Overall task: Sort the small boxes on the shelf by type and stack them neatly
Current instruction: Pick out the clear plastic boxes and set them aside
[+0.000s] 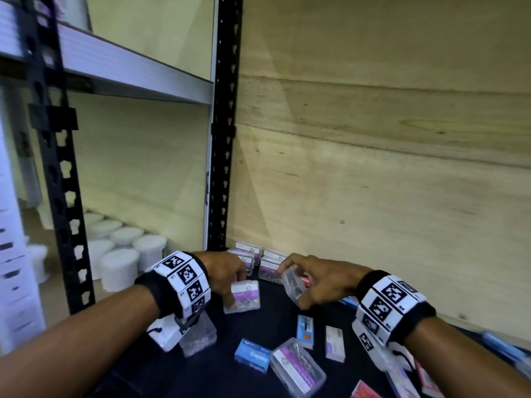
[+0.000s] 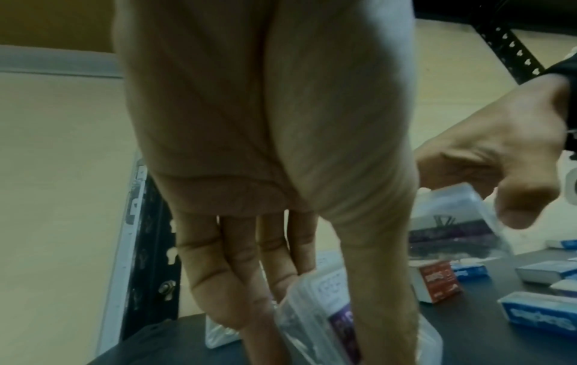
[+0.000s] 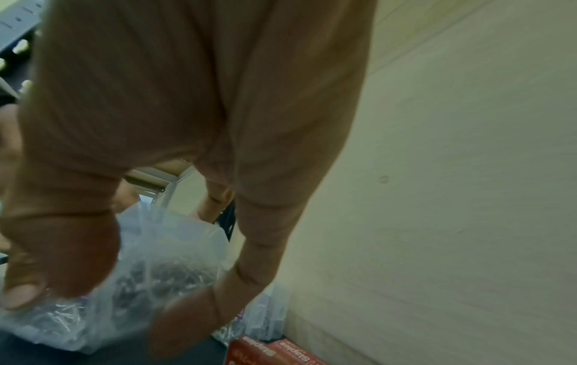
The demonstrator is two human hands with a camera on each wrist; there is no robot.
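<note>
My left hand (image 1: 234,284) pinches a clear paper clip box (image 1: 245,295) with a purple label between fingers and thumb, low over the dark shelf (image 1: 267,326). The left wrist view shows that box (image 2: 321,303) between my fingers (image 2: 249,284) and thumb. My right hand (image 1: 296,281) grips a second clear paper clip box (image 1: 293,284), tilted and lifted off the shelf; in the right wrist view this box (image 3: 156,266) is full of clips. Behind both hands, stacked paper clip boxes (image 1: 270,267) stand in the back corner.
Loose boxes lie on the near shelf: a blue staples box (image 1: 253,359), a clear purple-label box (image 1: 298,366), a small blue box (image 1: 305,330), a white box (image 1: 334,343). Red staples boxes (image 3: 271,353) lie by the plywood wall (image 1: 373,168). A black upright (image 1: 224,124) stands left.
</note>
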